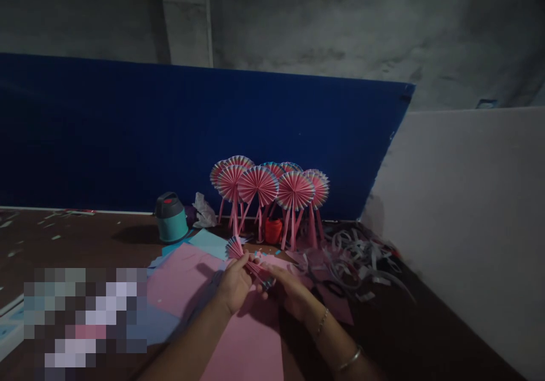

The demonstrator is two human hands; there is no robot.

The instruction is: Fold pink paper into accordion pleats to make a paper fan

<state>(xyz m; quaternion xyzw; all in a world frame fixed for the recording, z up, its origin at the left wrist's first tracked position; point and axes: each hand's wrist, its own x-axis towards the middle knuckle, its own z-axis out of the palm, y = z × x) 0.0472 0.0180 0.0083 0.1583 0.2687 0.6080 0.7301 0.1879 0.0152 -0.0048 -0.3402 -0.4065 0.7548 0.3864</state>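
Note:
Between both hands is a pleated pink paper fan [234, 248], folded narrow in the middle, its left end spread and its lower right end bunched. My left hand [237, 281] pinches it near the middle with thumb and fingers. My right hand [288, 288] closes around its lower right end, where the fingertips are partly hidden. Under the hands lies a pink paper sheet [251, 341]. Just beyond them stand several finished round pink paper fans [258, 186] on pink legs, with pale and blue edges.
Further pink sheets [183, 279] and light blue paper [209, 243] lie to the left. A teal lidded container [172, 222] stands behind them. A red roll [273, 231] sits among the fan legs. Curled white strips [361, 256] heap at right, before a blue panel [170, 131].

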